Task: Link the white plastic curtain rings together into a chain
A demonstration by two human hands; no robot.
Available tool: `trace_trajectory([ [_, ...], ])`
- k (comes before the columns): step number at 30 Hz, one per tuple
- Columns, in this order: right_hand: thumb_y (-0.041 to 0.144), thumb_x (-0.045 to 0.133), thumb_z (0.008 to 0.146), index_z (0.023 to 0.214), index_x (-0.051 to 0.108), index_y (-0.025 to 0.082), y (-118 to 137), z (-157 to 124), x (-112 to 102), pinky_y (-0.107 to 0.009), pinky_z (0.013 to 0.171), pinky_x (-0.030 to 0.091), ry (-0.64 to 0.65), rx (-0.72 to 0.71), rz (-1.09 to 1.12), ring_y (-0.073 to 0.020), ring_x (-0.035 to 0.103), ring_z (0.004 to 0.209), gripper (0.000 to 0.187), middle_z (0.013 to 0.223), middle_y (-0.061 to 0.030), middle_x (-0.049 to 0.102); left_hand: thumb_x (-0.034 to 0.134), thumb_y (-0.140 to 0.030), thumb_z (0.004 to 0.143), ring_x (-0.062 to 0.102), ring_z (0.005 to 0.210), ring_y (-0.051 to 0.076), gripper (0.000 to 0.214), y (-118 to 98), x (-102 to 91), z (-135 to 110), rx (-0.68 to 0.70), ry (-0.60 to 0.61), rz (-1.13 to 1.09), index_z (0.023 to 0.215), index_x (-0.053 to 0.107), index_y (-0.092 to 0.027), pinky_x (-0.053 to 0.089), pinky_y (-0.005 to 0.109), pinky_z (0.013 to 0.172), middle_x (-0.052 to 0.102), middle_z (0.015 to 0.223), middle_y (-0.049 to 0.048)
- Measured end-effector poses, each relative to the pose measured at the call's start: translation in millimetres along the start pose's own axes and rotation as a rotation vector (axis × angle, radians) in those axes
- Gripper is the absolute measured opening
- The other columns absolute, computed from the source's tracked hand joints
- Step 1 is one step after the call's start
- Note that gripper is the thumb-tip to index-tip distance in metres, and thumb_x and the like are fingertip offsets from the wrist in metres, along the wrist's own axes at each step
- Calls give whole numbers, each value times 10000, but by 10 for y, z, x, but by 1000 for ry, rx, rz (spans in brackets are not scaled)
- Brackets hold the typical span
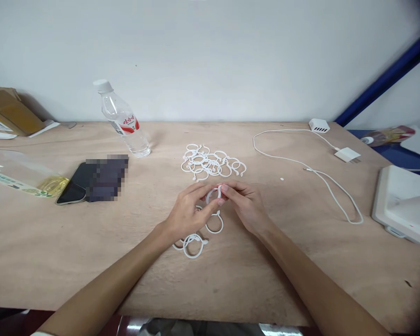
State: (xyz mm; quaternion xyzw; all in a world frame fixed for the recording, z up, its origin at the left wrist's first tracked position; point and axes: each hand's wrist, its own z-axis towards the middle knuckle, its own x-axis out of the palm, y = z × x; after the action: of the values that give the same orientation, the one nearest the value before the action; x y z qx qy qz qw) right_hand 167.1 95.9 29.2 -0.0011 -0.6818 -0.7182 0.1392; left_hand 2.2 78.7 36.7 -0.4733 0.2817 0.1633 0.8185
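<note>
Table (143, 289): one, wooden; its near edge runs before me, nearer than the pile (210, 163) of white rings. Loose rings (193, 256): at least two, white, overlapping, nearer than the pile and to its left. Single ring (215, 232): one, white, lying flat, nearer than the pile.

Left hand (187, 205): mine, just nearer than the pile, thumb and fingers closed on the held ring (220, 190). Right hand (249, 205): mine, just nearer than the pile and to its right, pinching the same ring from the other side. Held ring: one, white, raised between my fingertips, its clasp end turned up.

Case (399, 196): white, far right of the pile. Jug (21, 172): clear, yellow at one end, far left of the pile. Phone (75, 182): dark, left of the pile; a blurred patch covers what lies beside it.

Plug (347, 154): white, right of the pile, on a white cable (287, 130). Bottle (124, 123): clear, white cap, beyond the pile, to its left. Hub (319, 125): white, slotted, beyond the pile, to its right. Carton (14, 109): brown, beyond the pile, far left. Wall (210, 60): pale, behind the pile.
</note>
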Motion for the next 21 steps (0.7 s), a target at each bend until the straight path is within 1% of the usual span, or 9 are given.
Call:
trace_trajectory([
  [3, 358, 667, 791, 815, 752, 236, 16, 11, -31, -323, 762, 472, 13, -23, -195, -173, 620, 783, 150, 809, -5, 725, 591, -415, 862, 612, 906, 201, 337, 109, -57, 25, -18, 2, 44, 1089, 670, -180, 491, 346, 850, 675, 978, 70],
  [6, 335, 635, 820, 829, 751, 223, -3, 6, -44, -338, 761, 467, 93, -34, -408, -182, 618, 797, 161, 839, -21, 736, 496, -407, 915, 582, 1068, 232, 346, 282, -124, 58, -83, -50, 118, 1115, 662, -180, 446, 402, 971, 653, 1101, 90],
  [7, 313, 628, 828, 830, 753, 223, -16, 1, -43, -341, 768, 462, 138, -55, -464, -184, 611, 809, 153, 834, -23, 734, 471, -396, 926, 579, 1076, 232, 346, 344, -139, 68, -113, -71, 144, 1114, 661, -177, 441, 407, 980, 648, 1104, 93],
  [9, 256, 628, 830, 826, 758, 230, -42, -10, -33, -352, 807, 448, 212, -120, -550, -190, 593, 852, 132, 815, -22, 728, 492, -376, 911, 584, 1055, 235, 337, 458, -153, 82, -147, -86, 204, 1117, 654, -163, 449, 411, 970, 635, 1102, 104],
  [11, 215, 636, 822, 826, 761, 238, -61, -18, -21, -363, 840, 437, 232, -175, -614, -196, 578, 880, 127, 798, -22, 720, 551, -345, 872, 581, 1048, 247, 341, 542, -147, 90, -142, -50, 272, 1147, 636, -162, 452, 424, 960, 621, 1114, 112],
  [13, 206, 632, 824, 828, 757, 232, -72, -18, -17, -371, 843, 437, 190, -201, -666, -197, 576, 866, 128, 800, -27, 718, 573, -307, 855, 578, 1047, 253, 322, 587, -131, 93, -114, -5, 311, 1142, 636, -177, 448, 435, 957, 628, 1098, 103],
  [16, 207, 597, 846, 829, 742, 213, -96, -1, -31, -378, 829, 439, 72, -241, -753, -198, 572, 821, 146, 789, -36, 715, 561, -272, 863, 594, 997, 235, 218, 600, -110, 98, -76, 8, 310, 1041, 662, -196, 459, 413, 926, 660, 1020, 74],
  [19, 193, 582, 848, 855, 731, 221, -141, 25, -64, -384, 825, 442, -4, -282, -809, -216, 569, 858, 151, 803, -41, 714, 541, -219, 863, 615, 909, 211, 178, 587, -97, 100, -28, 9, 291, 987, 663, -185, 488, 380, 860, 677, 954, 68],
  [21, 187, 580, 846, 919, 723, 228, -172, 40, -86, -391, 834, 446, -27, -315, -825, -228, 566, 896, 166, 821, -42, 708, 517, -171, 860, 623, 887, 205, 194, 571, -89, 97, 14, 18, 278, 990, 661, -175, 497, 375, 844, 689, 937, 70],
])
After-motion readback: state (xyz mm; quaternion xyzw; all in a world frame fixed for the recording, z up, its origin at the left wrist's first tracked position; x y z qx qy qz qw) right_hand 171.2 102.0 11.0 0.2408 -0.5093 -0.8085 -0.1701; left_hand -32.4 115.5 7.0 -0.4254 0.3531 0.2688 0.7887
